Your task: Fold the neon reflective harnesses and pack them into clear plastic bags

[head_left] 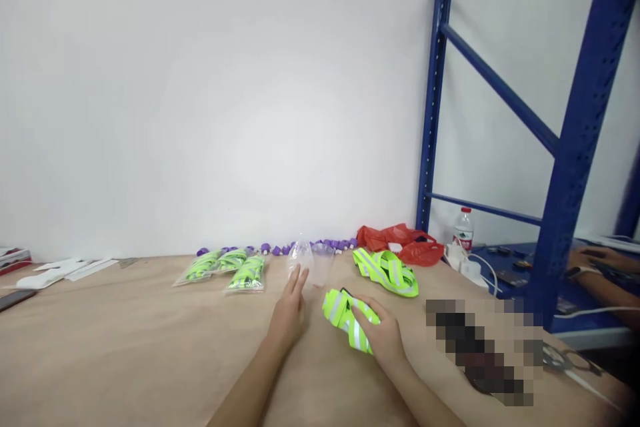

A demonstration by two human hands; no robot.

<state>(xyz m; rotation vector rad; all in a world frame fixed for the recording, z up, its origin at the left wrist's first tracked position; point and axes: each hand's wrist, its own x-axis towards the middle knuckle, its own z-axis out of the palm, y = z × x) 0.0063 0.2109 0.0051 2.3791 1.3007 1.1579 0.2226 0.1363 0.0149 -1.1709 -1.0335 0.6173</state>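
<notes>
My right hand is closed around a folded bundle of neon yellow-green reflective strap with silver stripes. A small black part shows at the bundle's upper edge. To its left, my left hand reaches forward with its fingers stretched out, the fingertips at the near edge of a clear plastic bag. Another thin clear bag lies just right of that one. Beyond my right hand is a loose, looped reflective strap. Filled clear packets of similar strap rest beyond my left hand.
Purple items line the wall. A red plastic bag lies by the blue rack, near a water bottle and white chargers. White papers are at left. Another person's hands appear far right. A pixelated dark area covers the right side.
</notes>
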